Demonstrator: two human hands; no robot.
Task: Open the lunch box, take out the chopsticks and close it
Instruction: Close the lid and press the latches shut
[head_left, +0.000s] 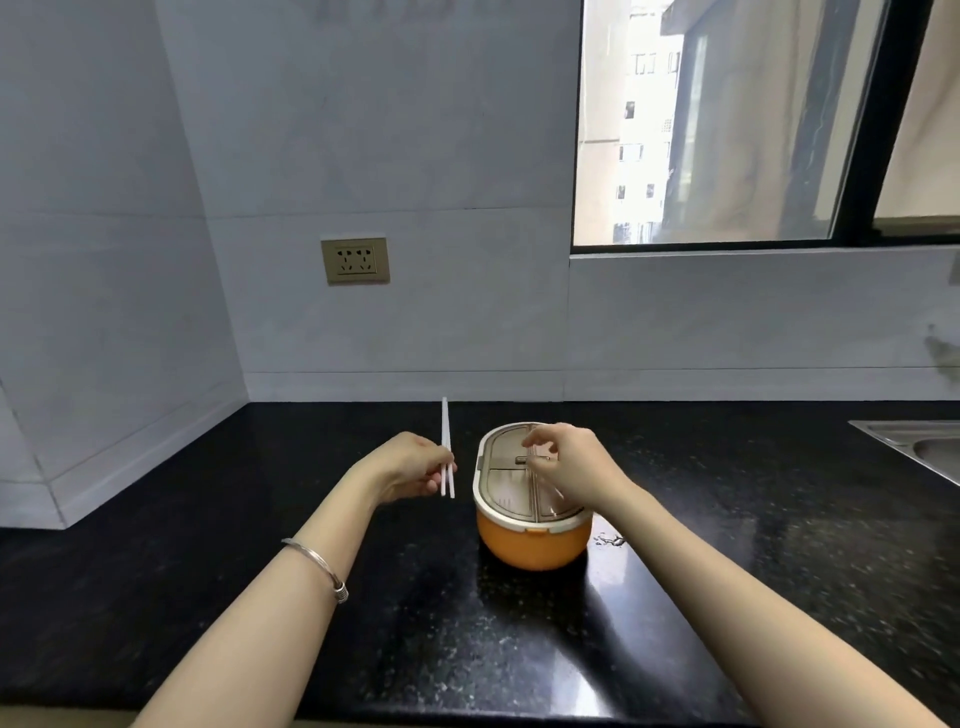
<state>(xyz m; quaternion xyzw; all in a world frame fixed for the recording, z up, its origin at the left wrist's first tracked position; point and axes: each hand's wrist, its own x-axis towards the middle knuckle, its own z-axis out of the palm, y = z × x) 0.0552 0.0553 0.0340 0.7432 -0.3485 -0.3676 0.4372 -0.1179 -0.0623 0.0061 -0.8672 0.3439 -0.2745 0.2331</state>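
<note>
The left hand (410, 467) has its fingers clamped on light, stiff, slick white chopsticks (447, 452) near their lower ends, while the right hand (566, 462), fingers loosely apart, hovers over the orange lunch box (535, 540) lid (506, 470).

The lunch box (532, 512) stands on the tabletop (727, 545), chopsticks (447, 452) at its 9 o'clock, sink (924, 447) at 3 o'clock.

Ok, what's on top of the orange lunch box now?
Its lid sits on the lunch box, with the right hand over the lid's middle. The hand hides that part; the contents can't be seen.
</note>
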